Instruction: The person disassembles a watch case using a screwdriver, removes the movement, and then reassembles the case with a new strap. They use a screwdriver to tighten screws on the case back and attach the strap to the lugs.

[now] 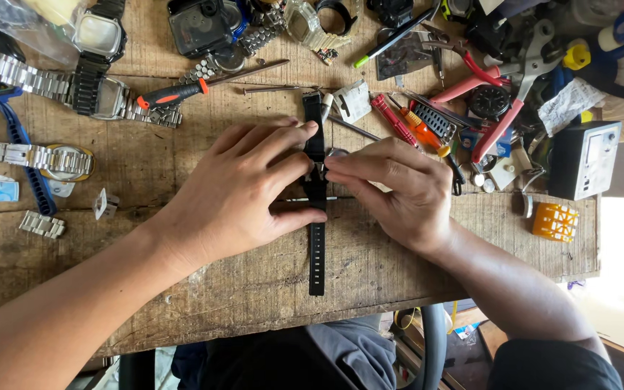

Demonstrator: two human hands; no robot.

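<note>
Pinching the black watch strap [316, 238] at worktop [182, 289] centre, our left hand [243, 191] and right hand [399, 191] fingers clamp it; orange-handled screwdriver [175, 94] at 11 o'clock. We judge steady, even pressure best.

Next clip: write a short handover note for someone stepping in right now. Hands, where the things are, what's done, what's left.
Left hand: fingers and thumb pinch the black watch strap near its middle.
Right hand: fingertips meet the left at the same spot, gripping the strap and something small, hidden.
Strap lies lengthwise on the wooden bench, lower end free.
Screwdriver and pliers lie unused behind.
Done: strap is held in place.
Left: the work at the strap's middle; its state is hidden.
</note>
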